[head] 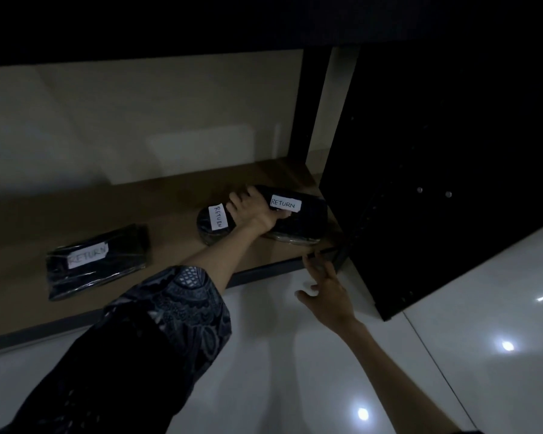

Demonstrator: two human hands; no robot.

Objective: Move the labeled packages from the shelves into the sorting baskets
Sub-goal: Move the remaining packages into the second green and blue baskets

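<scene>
Packages wrapped in dark plastic lie on a low brown shelf [176, 195], each with a white paper label reading "RETURN". Two of them sit side by side near the shelf's right end: a rounded package [212, 225] on the left and a longer package [298, 220] on the right, close to the dark side panel [436, 151] of the shelving unit. The left hand [254, 208] reaches in from below and rests over the gap where these two meet, fingers curled over the far edge of the longer package and thumb along its near side, gripping it. A patterned dark sleeve [157, 333] covers that forearm. A third package [96, 261], flat and rectangular, lies well apart to the left on the same shelf, untouched. The right hand [326, 289] hovers just in front of the shelf's front edge, below and right of the gripped package, fingers spread and loosely extended, holding nothing. Glossy white floor [452, 355] with light reflections fills the lower right.
</scene>
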